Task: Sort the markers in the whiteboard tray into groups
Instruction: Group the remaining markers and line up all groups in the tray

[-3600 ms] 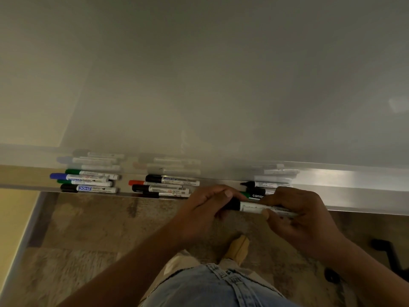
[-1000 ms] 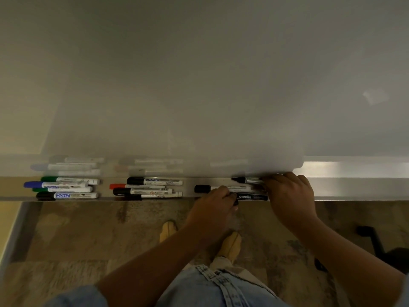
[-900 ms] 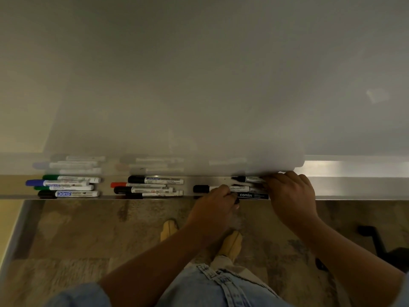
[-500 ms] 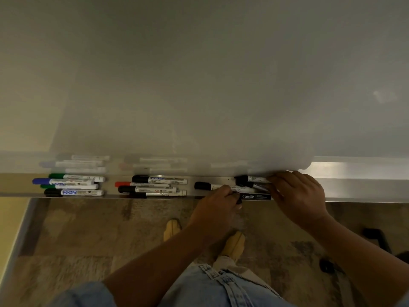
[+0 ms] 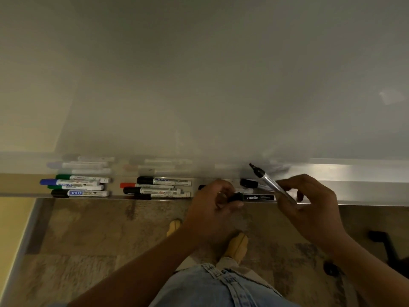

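Note:
The metal whiteboard tray point(image 5: 365, 192) runs across the view. A left group of markers point(image 5: 77, 185) has green, blue and black caps. A middle group point(image 5: 157, 187) has one red cap and several black ones. At the right lie a black-capped marker point(image 5: 249, 183) and a black "camlin" marker point(image 5: 259, 197). My left hand point(image 5: 210, 204) pinches the camlin marker's cap end at the tray's front lip. My right hand point(image 5: 309, 202) holds a slim silver marker point(image 5: 265, 179) lifted off the tray, its pointed black end tilted up and left.
The whiteboard point(image 5: 199, 85) rises right behind the tray and mirrors the markers faintly. Below the tray are patterned floor, my feet point(image 5: 236, 247) and jeans. A dark chair base point(image 5: 385, 240) stands at the lower right.
My right hand has lifted the slim marker out of the tray and tilted it upward. My left hand stays at the camlin marker's cap end.

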Available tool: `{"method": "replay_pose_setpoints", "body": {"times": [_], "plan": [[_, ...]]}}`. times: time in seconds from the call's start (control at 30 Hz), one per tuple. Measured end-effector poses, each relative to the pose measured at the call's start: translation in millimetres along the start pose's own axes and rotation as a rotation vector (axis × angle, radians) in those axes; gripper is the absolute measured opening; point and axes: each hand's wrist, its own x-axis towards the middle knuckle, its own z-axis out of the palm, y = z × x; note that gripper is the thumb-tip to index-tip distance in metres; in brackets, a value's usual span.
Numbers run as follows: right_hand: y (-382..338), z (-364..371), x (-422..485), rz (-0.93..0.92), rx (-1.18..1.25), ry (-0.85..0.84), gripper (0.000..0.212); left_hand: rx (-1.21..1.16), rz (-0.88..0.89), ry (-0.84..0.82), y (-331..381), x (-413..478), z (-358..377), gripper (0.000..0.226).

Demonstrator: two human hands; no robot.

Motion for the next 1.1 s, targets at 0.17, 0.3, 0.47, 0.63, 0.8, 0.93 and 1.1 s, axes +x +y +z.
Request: {"method": "replay_pose_setpoints", "body": {"times": [0.17,0.3,0.47,0.63,0.8,0.93,1.1], "plan": [[-46.3,-22.4,-7.6,0.055,0.235,-0.107,0.026,-0.521,-0.098,0.016,10.5,-15.7,-39.1,0.023],[-68.7,-27.9,-9.5,0.017,0.208,-0.179,0.024,-0.753,-0.082,0.003,19.2,-24.7,-53.4,0.028],[-80.0,-27.1,-7.8,0.006,0.145,-0.131,0.034,-0.763,-0.035,0.062,26.6,-26.8,-59.0,0.023],[-86.6,-28.2,-3.0,0.0,0.149,-0.13,0.043,-0.763,-0.085,0.071,23.3,-30.2,-60.2,0.031],[-92.1,-28.4,-1.7,0.029,0.151,-0.118,0.039,-0.775,-0.159,0.048,24.3,-28.8,-56.3,0.031],[-95.3,-28.4,-3.5,0.042,0.156,-0.118,0.041,-0.722,-0.21,0.059,30.4,-27.4,-52.7,0.027],[-93.0,-29.9,-9.2,0.06,0.131,-0.113,0.047,-0.735,-0.218,0.008,34.4,-28.1,-49.1,0.022]]}}
